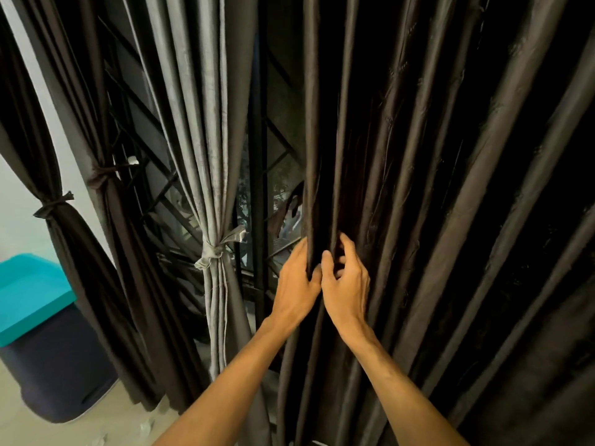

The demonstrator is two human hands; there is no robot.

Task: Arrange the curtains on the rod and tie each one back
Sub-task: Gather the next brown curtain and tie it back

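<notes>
A wide dark brown curtain [434, 188] hangs loose across the right half of the view, in many folds. My left hand [294, 284] grips its left edge folds at about waist height. My right hand [346, 278] sits right beside it, fingers curled round the neighbouring folds. To the left hangs a grey curtain [206, 123], gathered and knotted with a grey tie [215, 249]. Further left two dark brown curtains [96, 123] are each bound with a dark tie [53, 206]. The rod is out of view.
A black window grille [257, 175] shows between the grey curtain and the loose one. A dark seat with a teal cushion [29, 294] stands on the floor at the lower left, close to the tied curtains. Pale floor [112, 423] lies below.
</notes>
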